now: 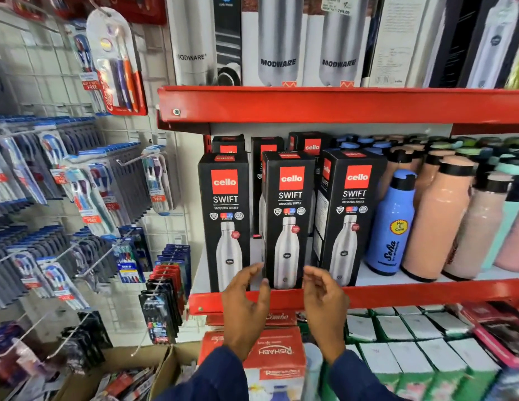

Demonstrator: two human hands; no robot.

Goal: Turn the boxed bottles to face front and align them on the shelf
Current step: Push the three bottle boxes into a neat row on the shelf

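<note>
Three black Cello Swift bottle boxes stand in a front row on the red-edged shelf (426, 290), logos facing me: the left box (225, 215), the middle box (288, 209) and the right box (351, 215), which is angled so its left side shows. More black boxes (310, 144) stand behind them. My left hand (246, 308) and my right hand (325, 302) hover at the foot of the middle box, one on each side, fingers spread and curled. Neither hand grips the box; the left thumb looks close to its lower left edge.
Blue (393, 224) and peach bottles (438, 221) crowd the shelf right of the boxes. Modware boxes (278, 39) fill the upper shelf. Toothbrush packs (87, 192) hang on a wire grid at left. Red cartons (275, 357) and white packs (411, 342) lie below.
</note>
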